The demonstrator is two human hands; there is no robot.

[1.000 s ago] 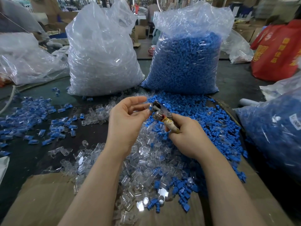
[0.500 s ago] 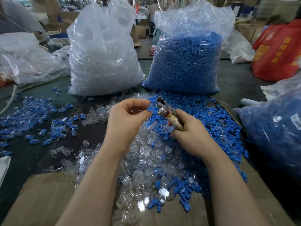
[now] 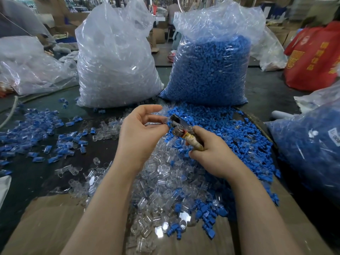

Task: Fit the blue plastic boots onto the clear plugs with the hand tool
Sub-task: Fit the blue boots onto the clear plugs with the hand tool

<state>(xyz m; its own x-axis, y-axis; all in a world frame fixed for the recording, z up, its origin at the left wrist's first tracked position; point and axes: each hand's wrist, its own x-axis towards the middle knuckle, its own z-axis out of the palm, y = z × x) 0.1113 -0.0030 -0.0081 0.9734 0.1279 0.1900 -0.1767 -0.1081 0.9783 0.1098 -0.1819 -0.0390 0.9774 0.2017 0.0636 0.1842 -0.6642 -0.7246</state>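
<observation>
Boots (image 3: 217, 124) and plugs (image 3: 161, 173) alike look featherweight, small moulded plastic pieces, probably stiff enough to take a squeeze yet smooth and easy to lose from the fingertips. The sensible hold on each seems to be a pinch across its flat sides, leaving the open end free for the tool.

The hand tool (image 3: 181, 127) is metal at its far end, with a pivot and a wrapped, yellowish handle. The right hand (image 3: 214, 155) has its fingers curled round that handle, the tool's metal end pointing up and to the left. The left hand (image 3: 139, 134) meets that end, thumb and forefinger pinching a small piece; a bit of blue shows there, but whether a plug is with it I cannot tell.

The boots are bright blue and boxy, heaped on the right of the table and reaching to the far side. The plugs are clear, short and tube-like, piled under and near the hands. Pieces showing both blue and clear lie scattered (image 3: 36, 137) on the left. Two tall bags stand at the far side, one of clear parts (image 3: 114, 57), one of blue (image 3: 211, 67).
</observation>
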